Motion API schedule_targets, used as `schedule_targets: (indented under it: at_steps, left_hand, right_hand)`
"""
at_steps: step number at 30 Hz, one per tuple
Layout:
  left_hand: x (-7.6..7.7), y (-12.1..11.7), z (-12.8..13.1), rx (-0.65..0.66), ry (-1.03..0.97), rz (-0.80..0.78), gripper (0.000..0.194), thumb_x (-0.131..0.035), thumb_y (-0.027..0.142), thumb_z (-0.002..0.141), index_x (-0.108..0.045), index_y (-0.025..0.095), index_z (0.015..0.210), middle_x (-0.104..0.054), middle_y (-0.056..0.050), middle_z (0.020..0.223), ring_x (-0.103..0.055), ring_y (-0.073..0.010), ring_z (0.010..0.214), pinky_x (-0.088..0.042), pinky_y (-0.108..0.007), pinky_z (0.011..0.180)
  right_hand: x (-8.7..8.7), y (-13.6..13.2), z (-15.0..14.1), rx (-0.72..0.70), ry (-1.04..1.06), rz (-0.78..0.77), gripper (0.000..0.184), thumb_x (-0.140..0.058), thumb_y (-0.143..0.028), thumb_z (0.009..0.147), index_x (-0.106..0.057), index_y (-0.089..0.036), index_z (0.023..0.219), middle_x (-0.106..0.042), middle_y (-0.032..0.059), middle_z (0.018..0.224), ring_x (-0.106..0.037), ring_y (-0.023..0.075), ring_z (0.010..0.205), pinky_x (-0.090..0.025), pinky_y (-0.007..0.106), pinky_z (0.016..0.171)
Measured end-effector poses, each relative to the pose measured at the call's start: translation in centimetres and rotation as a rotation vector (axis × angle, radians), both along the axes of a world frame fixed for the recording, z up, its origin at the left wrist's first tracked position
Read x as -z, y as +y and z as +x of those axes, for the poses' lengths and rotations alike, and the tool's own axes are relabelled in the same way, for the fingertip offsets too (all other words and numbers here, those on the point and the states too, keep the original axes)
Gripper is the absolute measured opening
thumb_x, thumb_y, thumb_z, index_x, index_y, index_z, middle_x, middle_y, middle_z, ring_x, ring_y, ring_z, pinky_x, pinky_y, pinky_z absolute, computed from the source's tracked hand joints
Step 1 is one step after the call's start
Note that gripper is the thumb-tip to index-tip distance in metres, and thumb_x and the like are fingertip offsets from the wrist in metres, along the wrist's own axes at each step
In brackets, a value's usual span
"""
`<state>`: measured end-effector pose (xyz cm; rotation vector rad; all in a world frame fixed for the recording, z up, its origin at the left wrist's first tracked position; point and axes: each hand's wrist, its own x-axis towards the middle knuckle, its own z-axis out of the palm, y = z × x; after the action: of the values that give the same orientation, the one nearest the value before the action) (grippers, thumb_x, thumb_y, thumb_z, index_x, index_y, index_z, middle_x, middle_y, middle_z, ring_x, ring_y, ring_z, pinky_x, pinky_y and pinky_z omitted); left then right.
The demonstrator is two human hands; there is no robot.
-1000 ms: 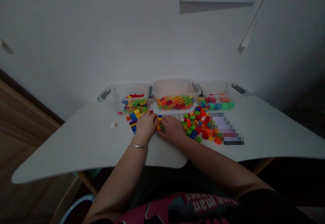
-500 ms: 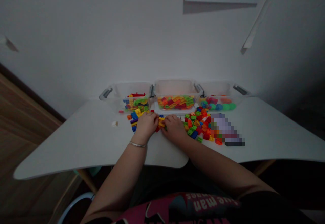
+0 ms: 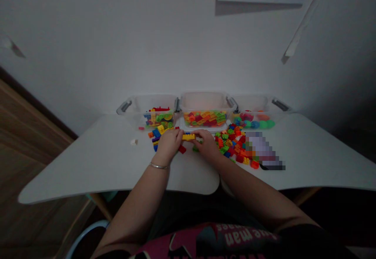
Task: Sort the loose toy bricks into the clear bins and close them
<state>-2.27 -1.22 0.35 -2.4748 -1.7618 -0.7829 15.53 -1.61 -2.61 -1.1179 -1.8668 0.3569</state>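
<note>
A long yellow toy brick (image 3: 188, 137) with some blue on its top is held between my two hands, just above the table. My left hand (image 3: 169, 143), with a silver bangle at the wrist, grips its left end. At the right end, my right hand (image 3: 206, 143) pinches it with thumb and fingers. A red brick (image 3: 182, 149) lies below, by my left fingertips. Under my right hand a green brick (image 3: 196, 146) partly shows. Blue, orange and yellow bricks (image 3: 155, 132) lie beside my left hand, partly hidden by it.
Three clear bins stand against the wall: the left bin (image 3: 138, 114) and middle bin (image 3: 204, 101) hold bricks, the right bin (image 3: 252, 104) round colourful pieces. A brick pile (image 3: 232, 141) spreads right, beside a pixelated flat object (image 3: 266, 151). A small white piece (image 3: 134, 142) lies left.
My right hand has shifted slightly right and up, so more of the yellow brick shows between my hands. The red brick below is more exposed. The view has shifted a little.
</note>
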Motion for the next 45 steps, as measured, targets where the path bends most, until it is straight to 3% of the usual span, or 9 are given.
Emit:
schedule_targets:
  at_steps: [5,9,14,18,26,31,38,45]
  left_hand:
    - [0.1,0.0,-0.4,0.015,-0.066,0.06,0.044,-0.028,0.023,0.101,-0.07,0.016,0.089,-0.073,-0.012,0.091,-0.065,-0.0241,0.089,-0.048,-0.036,0.082]
    - [0.1,0.0,-0.4,0.022,-0.094,0.042,0.046,-0.027,0.024,0.101,-0.07,0.017,0.086,-0.073,-0.011,0.091,-0.065,-0.023,0.089,-0.048,-0.036,0.083]
    - [-0.1,-0.1,-0.2,-0.007,-0.036,0.049,0.033,-0.042,0.032,0.097,-0.07,0.018,0.088,-0.072,-0.01,0.09,-0.063,-0.0241,0.089,-0.048,-0.036,0.083]
    - [-0.1,-0.2,-0.1,0.058,-0.026,0.054,0.026,-0.046,0.025,0.093,-0.071,0.018,0.095,-0.071,-0.009,0.096,-0.062,-0.0239,0.094,-0.048,-0.037,0.088]
    - [0.3,0.1,-0.2,0.108,-0.002,0.06,0.022,-0.05,0.022,0.091,-0.071,0.016,0.097,-0.07,-0.009,0.095,-0.061,-0.0243,0.095,-0.048,-0.039,0.09]
    - [0.2,0.0,-0.2,0.098,0.001,0.048,0.021,-0.051,0.022,0.091,-0.071,0.017,0.097,-0.069,-0.009,0.095,-0.061,-0.0242,0.095,-0.048,-0.038,0.089]
    - [0.3,0.1,-0.2,0.071,0.007,0.038,0.021,-0.052,0.02,0.09,-0.071,0.015,0.098,-0.07,-0.009,0.098,-0.061,-0.0245,0.097,-0.049,-0.039,0.091]
    - [0.5,0.1,-0.3,0.094,0.021,0.041,0.022,-0.053,0.019,0.09,-0.072,0.015,0.102,-0.07,-0.01,0.1,-0.062,-0.0239,0.098,-0.049,-0.038,0.093]
  right_hand:
    - [-2.3,0.3,1.6,0.0,0.229,0.084,0.019,-0.06,-0.029,0.083,-0.065,-0.02,0.099,-0.07,0.007,0.096,-0.064,0.0188,0.081,-0.054,0.035,0.078]
    - [-4.4,1.4,3.6,0.15,0.319,0.138,0.024,-0.061,-0.037,0.081,-0.065,-0.02,0.098,-0.07,0.0058,0.091,-0.06,0.017,0.074,-0.054,0.033,0.073]
    - [-4.7,3.0,4.7,0.237,0.471,0.052,0.03,-0.063,-0.04,0.078,-0.065,-0.018,0.098,-0.069,0.0058,0.087,-0.062,0.0177,0.075,-0.054,0.033,0.071]
    - [-5.2,2.9,5.0,0.304,0.354,0.092,0.029,-0.063,-0.039,0.08,-0.067,-0.017,0.099,-0.068,0.0054,0.085,-0.06,0.0189,0.074,-0.051,0.034,0.072]
    - [-8.6,3.9,6.6,0.563,-0.057,0.111,0.031,-0.06,-0.041,0.086,-0.071,-0.018,0.104,-0.071,0.0101,0.095,-0.062,0.0277,0.094,-0.045,0.043,0.089]
    - [-9.3,4.3,6.2,0.556,-0.33,0.015,0.035,-0.053,-0.038,0.091,-0.073,-0.017,0.109,-0.073,0.0137,0.107,-0.061,0.0322,0.106,-0.04,0.049,0.097]
    - [-9.0,4.4,5.5,0.505,-0.278,0.055,0.042,-0.047,-0.028,0.091,-0.063,-0.017,0.128,-0.07,0.0116,0.119,-0.061,0.0299,0.109,-0.039,0.049,0.1]
    - [-8.1,4.4,5.7,0.474,-0.286,0.122,0.036,-0.046,-0.031,0.093,-0.069,-0.016,0.117,-0.071,0.0134,0.116,-0.06,0.0309,0.11,-0.037,0.051,0.102]
